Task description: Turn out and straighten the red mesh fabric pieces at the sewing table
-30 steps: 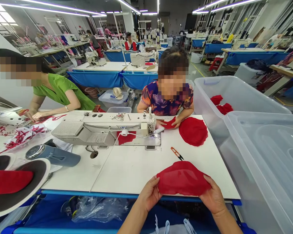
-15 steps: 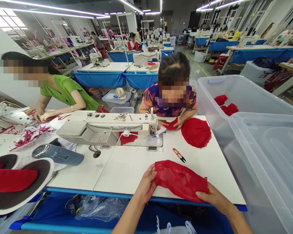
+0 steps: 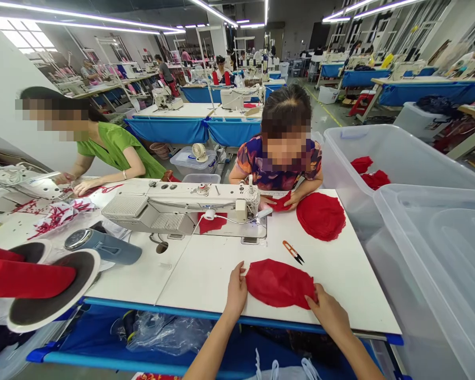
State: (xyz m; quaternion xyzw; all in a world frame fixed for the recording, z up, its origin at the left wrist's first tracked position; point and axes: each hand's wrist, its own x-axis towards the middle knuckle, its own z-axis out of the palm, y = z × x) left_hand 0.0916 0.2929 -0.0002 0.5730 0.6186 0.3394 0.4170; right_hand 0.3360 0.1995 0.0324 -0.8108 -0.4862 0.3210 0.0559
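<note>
The red fabric piece [image 3: 280, 283] lay flat on the white bench [image 3: 206, 274] near its front edge, with the left hand [image 3: 237, 289] and right hand [image 3: 329, 312] pressing open-fingered on opposite edges, just below the thread snips [image 3: 293, 252].

A white sewing machine [image 3: 182, 208] is set across the counter [image 3: 206, 274]; orange-handled thread snips [image 3: 293, 252] are laid just in front of it; a stack of red fabric rounds [image 3: 321, 216] is placed near the far edge; two clear plastic bins [image 3: 419, 179] are stood to the right, red pieces [image 3: 370, 173] being seen in the farther one.
</note>
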